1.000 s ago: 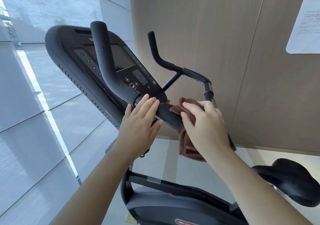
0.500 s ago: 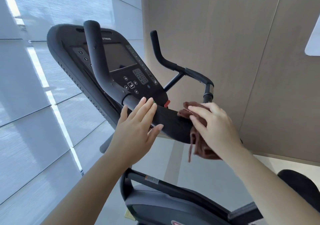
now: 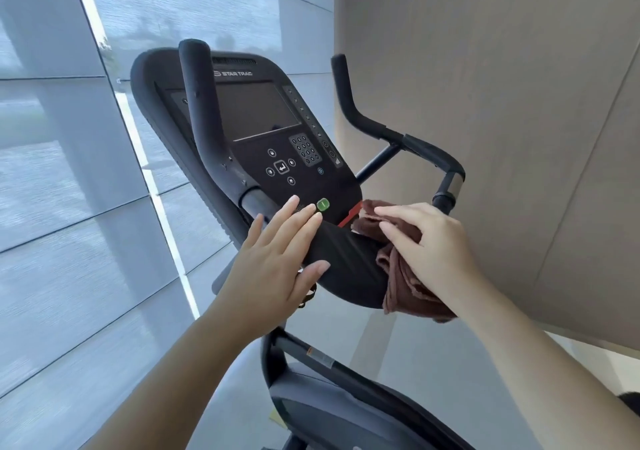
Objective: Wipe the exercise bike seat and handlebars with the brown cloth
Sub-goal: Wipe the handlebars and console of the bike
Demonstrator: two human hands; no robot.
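**Hands wiping an exercise bike's handlebars**

A black exercise bike [image 3: 346, 401] stands with its console [image 3: 256, 113] above the handlebars [image 3: 346, 262]. The left hand [image 3: 273, 269] lies flat with straight fingers on the centre pad's left end. The right hand [image 3: 429, 245] has its grip curled over the bunched brown cloth [image 3: 405, 290], pressing it against the pad's right end.

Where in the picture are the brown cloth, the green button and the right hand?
brown cloth [image 3: 398, 290]: head view, on the hanging folds.
green button [image 3: 322, 204]: head view, on its middle.
right hand [image 3: 429, 241]: head view, on the back of the hand.
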